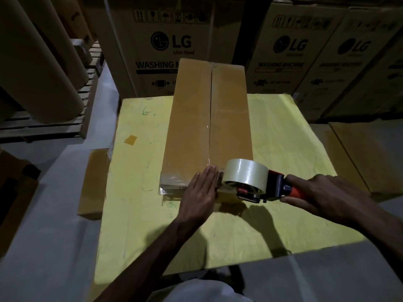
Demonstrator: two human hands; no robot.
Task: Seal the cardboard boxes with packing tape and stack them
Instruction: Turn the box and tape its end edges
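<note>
A long brown cardboard box [192, 118] lies lengthwise on a yellow-covered table [283, 131]. Clear tape runs along its centre seam, and more tape shines on its near end. My left hand [200, 192] lies flat with straight fingers on the box's near end, beside the seam. My right hand [320, 192] grips the orange handle of a tape dispenser [250, 182]. The dispenser carries a roll of clear tape and sits at the box's near right corner, right next to my left fingers.
Large printed washing-machine cartons [165, 44] stand behind the table. Big brown paper rolls [39, 68] rest on a wooden pallet at the left. A flat cardboard piece [93, 182] sticks out at the table's left edge. Another brown box [359, 153] sits at the right.
</note>
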